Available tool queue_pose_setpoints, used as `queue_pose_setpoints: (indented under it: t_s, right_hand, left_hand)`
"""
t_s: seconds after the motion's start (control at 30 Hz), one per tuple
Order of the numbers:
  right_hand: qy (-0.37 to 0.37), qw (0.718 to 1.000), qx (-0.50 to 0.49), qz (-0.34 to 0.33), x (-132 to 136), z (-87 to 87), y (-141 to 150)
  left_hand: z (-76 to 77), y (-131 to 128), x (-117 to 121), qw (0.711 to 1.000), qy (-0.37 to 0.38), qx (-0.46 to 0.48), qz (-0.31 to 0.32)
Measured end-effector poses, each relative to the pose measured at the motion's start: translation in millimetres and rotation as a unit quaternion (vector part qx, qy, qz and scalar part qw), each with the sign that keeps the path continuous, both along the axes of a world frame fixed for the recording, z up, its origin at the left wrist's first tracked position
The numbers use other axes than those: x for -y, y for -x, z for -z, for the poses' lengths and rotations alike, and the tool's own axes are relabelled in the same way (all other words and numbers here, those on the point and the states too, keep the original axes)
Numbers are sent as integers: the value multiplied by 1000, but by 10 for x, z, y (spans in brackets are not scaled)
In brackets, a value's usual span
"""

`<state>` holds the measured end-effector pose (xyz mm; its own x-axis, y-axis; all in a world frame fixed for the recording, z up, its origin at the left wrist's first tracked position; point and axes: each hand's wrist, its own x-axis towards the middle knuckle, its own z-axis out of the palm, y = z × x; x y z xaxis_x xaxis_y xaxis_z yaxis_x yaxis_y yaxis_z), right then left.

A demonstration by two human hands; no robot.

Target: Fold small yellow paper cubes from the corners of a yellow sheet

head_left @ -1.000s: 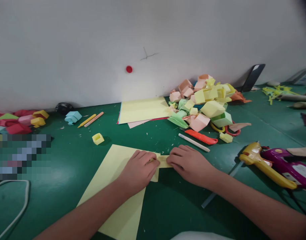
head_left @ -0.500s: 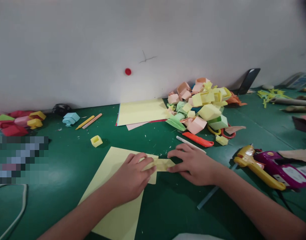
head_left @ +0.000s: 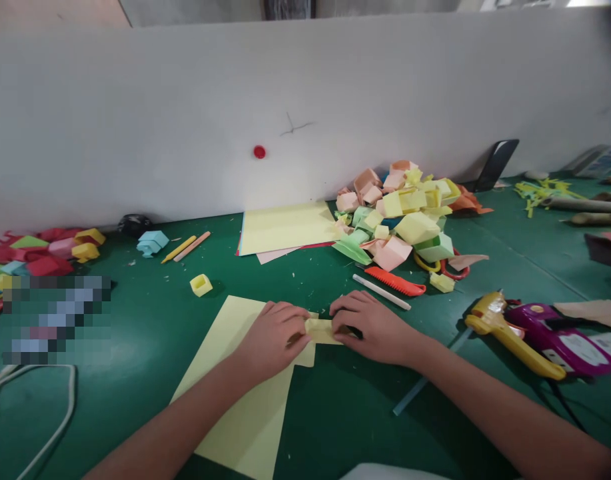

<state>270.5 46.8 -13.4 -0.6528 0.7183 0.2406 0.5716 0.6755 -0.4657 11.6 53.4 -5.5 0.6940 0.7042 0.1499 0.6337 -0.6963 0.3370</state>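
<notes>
Between my two hands is a small folded strip of yellow paper (head_left: pixel 319 331), low over the green table. My left hand (head_left: pixel 274 339) pinches its left end, and my right hand (head_left: pixel 370 327) has fingers and thumb closed round its right end. Under my left hand and forearm lies a large yellow sheet (head_left: pixel 245 427); a smaller yellow piece (head_left: pixel 305 357) shows beside its right edge. A little open yellow paper box (head_left: pixel 201 285) sits beyond the sheet, to the left. Just past my right hand are a white pen-like stick (head_left: pixel 382 292) and a red-orange cutter (head_left: pixel 396 281).
At the back right is a heap of folded paper shapes (head_left: pixel 400 220), with scissors handles (head_left: pixel 455 267) under it. A yellow glue gun (head_left: pixel 515 340) and a purple device (head_left: pixel 565 340) lie right. Stacked paper (head_left: pixel 288 225) rests against the white wall (head_left: pixel 185 120); a cable (head_left: pixel 71 400) curls at left.
The head view has tilted up slightly, showing the top of the wall. My fingers have closed in more on the strip, with my right hand shifted slightly left.
</notes>
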Motion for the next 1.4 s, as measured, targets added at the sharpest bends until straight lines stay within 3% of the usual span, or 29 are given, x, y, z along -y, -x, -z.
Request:
queue_pose_setpoints:
  t_s: [0.17, 0.27, 0.43, 0.6, 0.8, 1.13, 1.3, 1.4]
  right_hand:
    - [25, 998, -49, 23, 18, 82, 125]
    - [20, 997, -65, 32, -4, 121, 135]
    - [-32, 998, -48, -38, -4, 146, 99]
    - [-63, 993, 48, -91, 85, 17, 27]
    - [-33, 985, 131, -111, 201, -154, -20]
    - [20, 990, 138, -22, 292, -344, -206]
    - [17, 993, 99, 63, 216, -225, -40]
    - [5, 993, 74, 88, 179, -95, 63]
  left_hand:
    - [47, -53, 6, 997, 24, 39, -60]
    - [65, -45, -2, 999, 12, 36, -29]
    - [54, -26, 32, 998, -31, 28, 52]
    - [21, 8, 116, 993, -80, -19, 90]
    - [50, 2, 183, 982, -146, -82, 86]
    - [-81, 71, 161, 999, -31, -15, 40]
    - [-3, 77, 88, 1000, -8, -8, -18]
    - [41, 74, 41, 1000, -15, -10, -8]
